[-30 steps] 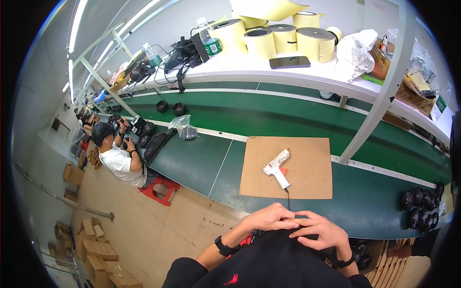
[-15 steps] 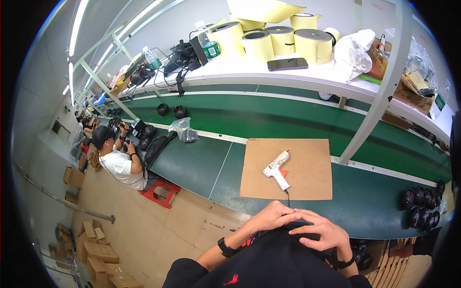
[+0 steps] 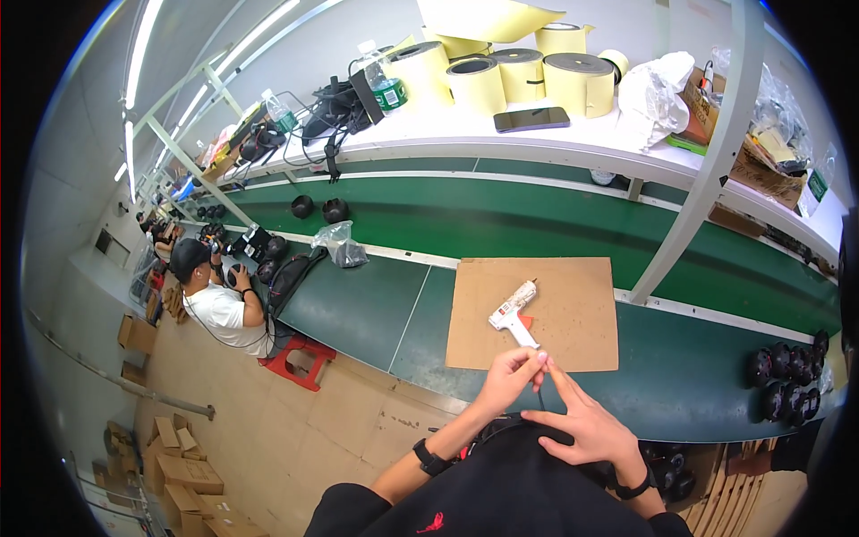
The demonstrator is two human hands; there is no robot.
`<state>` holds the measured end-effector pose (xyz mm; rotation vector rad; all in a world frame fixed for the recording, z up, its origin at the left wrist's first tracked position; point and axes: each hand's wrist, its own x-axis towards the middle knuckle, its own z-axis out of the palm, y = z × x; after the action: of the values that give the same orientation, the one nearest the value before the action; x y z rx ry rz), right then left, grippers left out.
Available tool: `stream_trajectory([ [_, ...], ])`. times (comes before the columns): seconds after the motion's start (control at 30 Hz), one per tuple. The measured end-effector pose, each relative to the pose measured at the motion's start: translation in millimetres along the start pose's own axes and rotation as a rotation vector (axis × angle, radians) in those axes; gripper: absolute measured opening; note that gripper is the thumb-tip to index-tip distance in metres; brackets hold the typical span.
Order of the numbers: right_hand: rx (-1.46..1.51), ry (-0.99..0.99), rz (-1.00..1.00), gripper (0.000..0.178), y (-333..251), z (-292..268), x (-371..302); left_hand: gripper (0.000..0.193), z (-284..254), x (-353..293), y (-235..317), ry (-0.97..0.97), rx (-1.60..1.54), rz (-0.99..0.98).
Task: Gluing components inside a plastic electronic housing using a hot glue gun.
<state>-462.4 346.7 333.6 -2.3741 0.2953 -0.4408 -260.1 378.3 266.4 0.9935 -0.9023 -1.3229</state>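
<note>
A white hot glue gun (image 3: 513, 313) with an orange trigger lies on a flat cardboard sheet (image 3: 573, 340), nozzle pointing away from me. Just off the end of its handle, my left hand (image 3: 508, 383) is closed in a pinch, and whatever sits between its fingertips is too small to make out. My right hand (image 3: 586, 424) is beside it with fingers stretched out, the index fingertip close to the left fingertips. The glue gun's dark cord runs down behind my hands and is partly hidden.
Black round parts (image 3: 787, 380) stand grouped at the bench's right end. A green conveyor belt (image 3: 519, 219) runs behind the bench. Above it, a white shelf (image 3: 420, 134) carries yellow rolls (image 3: 577, 85) and a phone (image 3: 531, 120). A co-worker (image 3: 215, 295) sits at the left.
Both hands have moved up and forward from near my body toward the glue gun's handle. My left fingers are now pinched; my right fingers are straighter. The glue gun stays in place.
</note>
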Motion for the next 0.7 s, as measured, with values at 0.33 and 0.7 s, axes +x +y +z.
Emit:
stream_trajectory([
  [0.33,-0.068,0.036,0.037,0.044,-1,10,5,0.032,4,15,-9,-0.115,-0.125,-0.015],
  [0.7,-0.068,0.053,0.015,0.046,-7,10,5,0.034,3,13,-10,-0.125,-0.044,0.119],
])
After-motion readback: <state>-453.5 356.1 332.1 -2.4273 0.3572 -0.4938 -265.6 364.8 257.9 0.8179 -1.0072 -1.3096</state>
